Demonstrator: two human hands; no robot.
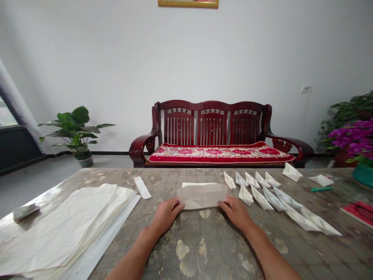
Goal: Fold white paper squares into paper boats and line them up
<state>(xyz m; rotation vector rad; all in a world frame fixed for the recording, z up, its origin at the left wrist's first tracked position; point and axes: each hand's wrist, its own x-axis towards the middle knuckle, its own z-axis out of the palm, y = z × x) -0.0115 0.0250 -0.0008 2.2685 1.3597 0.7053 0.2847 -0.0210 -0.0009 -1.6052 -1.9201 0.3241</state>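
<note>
A folded sheet of paper [204,196] is held up slightly off the table, with a lighter strip of paper showing along its far edge. My left hand [169,212] pinches its left end between thumb and fingers. At the opposite end, my right hand [235,210] grips the paper the same way. Just right of that hand sit several folded paper boats [262,198] in two rows. Beyond my left hand lies a narrow white paper strip [142,187].
A large stack of paper sheets [72,225] covers the table's left side. Toward the right are a green pen [321,189], a red book [359,214] with glasses on it, and a teal flowerpot [363,175]. A wooden bench [214,128] stands behind the table [163,252].
</note>
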